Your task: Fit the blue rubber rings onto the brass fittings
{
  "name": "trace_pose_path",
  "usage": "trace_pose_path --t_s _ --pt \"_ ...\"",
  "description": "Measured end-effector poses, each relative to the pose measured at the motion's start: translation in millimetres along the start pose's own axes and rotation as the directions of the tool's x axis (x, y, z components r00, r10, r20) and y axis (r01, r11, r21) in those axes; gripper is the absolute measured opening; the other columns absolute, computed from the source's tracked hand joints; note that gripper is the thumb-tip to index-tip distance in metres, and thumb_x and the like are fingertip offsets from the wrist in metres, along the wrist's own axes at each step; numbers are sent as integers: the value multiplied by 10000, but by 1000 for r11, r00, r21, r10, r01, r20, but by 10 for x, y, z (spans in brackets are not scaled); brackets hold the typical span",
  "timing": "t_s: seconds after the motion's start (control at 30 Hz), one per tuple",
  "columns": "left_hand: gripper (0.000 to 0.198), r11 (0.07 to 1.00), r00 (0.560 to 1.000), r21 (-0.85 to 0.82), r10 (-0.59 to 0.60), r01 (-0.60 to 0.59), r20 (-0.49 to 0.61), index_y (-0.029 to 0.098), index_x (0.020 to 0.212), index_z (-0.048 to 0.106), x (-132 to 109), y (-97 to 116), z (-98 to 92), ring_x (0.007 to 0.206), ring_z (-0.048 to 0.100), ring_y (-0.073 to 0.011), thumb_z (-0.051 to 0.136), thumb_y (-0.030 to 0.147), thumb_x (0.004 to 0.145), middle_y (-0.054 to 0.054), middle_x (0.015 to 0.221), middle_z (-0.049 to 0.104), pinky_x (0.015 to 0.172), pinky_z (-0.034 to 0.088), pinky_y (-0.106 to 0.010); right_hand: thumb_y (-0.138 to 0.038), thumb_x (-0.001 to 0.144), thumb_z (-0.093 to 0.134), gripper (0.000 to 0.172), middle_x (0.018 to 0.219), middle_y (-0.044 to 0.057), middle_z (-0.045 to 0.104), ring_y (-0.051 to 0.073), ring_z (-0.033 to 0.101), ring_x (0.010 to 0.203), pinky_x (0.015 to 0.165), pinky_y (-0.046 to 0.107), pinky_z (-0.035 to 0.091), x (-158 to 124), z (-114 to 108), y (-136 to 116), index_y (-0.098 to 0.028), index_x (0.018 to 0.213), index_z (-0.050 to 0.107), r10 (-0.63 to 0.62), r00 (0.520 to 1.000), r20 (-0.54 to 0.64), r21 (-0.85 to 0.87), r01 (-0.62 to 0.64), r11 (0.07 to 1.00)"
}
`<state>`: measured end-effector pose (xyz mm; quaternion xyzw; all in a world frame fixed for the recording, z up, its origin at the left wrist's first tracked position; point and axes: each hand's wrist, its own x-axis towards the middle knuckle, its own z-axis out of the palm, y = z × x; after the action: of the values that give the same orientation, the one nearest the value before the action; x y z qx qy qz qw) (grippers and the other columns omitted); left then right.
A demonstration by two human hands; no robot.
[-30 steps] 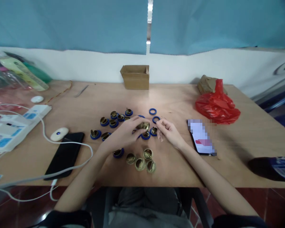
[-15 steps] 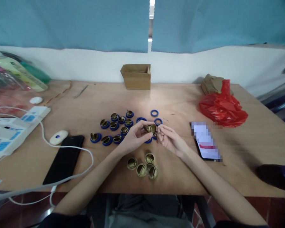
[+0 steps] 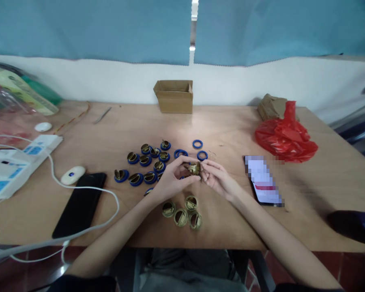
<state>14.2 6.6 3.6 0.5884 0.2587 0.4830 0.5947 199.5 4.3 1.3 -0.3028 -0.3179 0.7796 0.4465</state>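
Between the thumb and fingers of my left hand point(image 3: 172, 178) is a brass-coloured round fitting point(image 3: 195, 168), tilted on its side. My right hand point(image 3: 217, 178) is closed, its fingertips pressed together at the fitting's right edge; some of them are hidden. Several similar fittings with blue rings point(image 3: 145, 160) round their bases sit left of my hands. Nearer the table's front lie several brass fittings without blue rings point(image 3: 181, 217), each with a bar across its open face. Loose blue rings point(image 3: 197, 144) lie just beyond my hands.
An open cardboard box point(image 3: 175, 99) stands at the back. On the right are a red plastic bag point(image 3: 286, 138), a lit phone point(image 3: 264, 180) and a dark bottle point(image 3: 349, 226). A black phone point(image 3: 79, 205), white cable and power strip point(image 3: 24, 166) occupy the left.
The fitting in my left hand has turned, its round opening now facing less towards me. Both hands stay in nearly the same place. The view has shifted slightly.
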Motion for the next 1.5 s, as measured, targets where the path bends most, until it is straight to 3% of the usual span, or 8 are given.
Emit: trace_pose_path --t_s 0.17,0.4,0.5,0.8,1.0,1.2,1.5 --pt "370 999 1000 48 6 -6 -9 205 1146 650 -7 -13 -26 902 711 -143 788 134 810 -24 980 713 830 593 -265 -381 804 841 279 588 -48 565 79 528 548 518 187 414 -8 7 8 -184 804 644 -22 999 34 -59 24 998" --pt "394 996 1000 88 -6 9 -30 214 1225 651 -14 0 -35 1045 692 -184 730 146 845 -82 1198 702 920 579 -314 -408 853 800 266 633 -49 612 77 538 546 536 194 432 -13 2 26 -206 858 626 -99 990 97 -101 109 989" --pt "367 997 1000 76 10 -9 -18 219 1219 658 -20 -7 -29 1045 693 -183 725 169 861 -82 1197 700 940 578 -326 -419 862 790 260 635 -47 618 80 543 552 539 196 428 -15 -1 25 -214 878 632 -114 987 115 -142 130 981" --pt "372 998 1000 67 3 -3 -14 211 1201 660 -38 -35 -10 999 700 -179 750 175 842 -78 1150 714 896 590 -317 -455 828 809 299 594 -55 545 109 559 570 569 235 460 -14 1 3 -209 830 639 -125 989 73 -174 136 975" --pt "399 996 998 78 -32 36 -51 202 1175 660 -35 -49 -4 1002 706 -196 785 159 799 -72 1106 715 896 585 -328 -460 878 761 281 658 -30 626 107 567 600 612 245 443 -20 -13 9 -205 846 647 -164 980 116 -275 191 942" --pt "386 996 999 92 -12 16 -46 197 1168 651 -31 -91 -4 971 706 -178 782 162 807 -62 1071 709 873 586 -313 -448 893 743 269 650 -34 606 109 555 605 627 259 430 -6 -37 31 -203 835 647 -161 983 93 -309 182 934" --pt "395 990 999 140 2 4 -46 207 1204 643 -37 -102 -11 1018 712 -198 754 162 827 -86 1171 708 888 597 -341 -429 870 764 278 636 -41 604 97 535 576 601 245 402 22 -62 48 -201 793 624 -163 985 61 -354 174 919"
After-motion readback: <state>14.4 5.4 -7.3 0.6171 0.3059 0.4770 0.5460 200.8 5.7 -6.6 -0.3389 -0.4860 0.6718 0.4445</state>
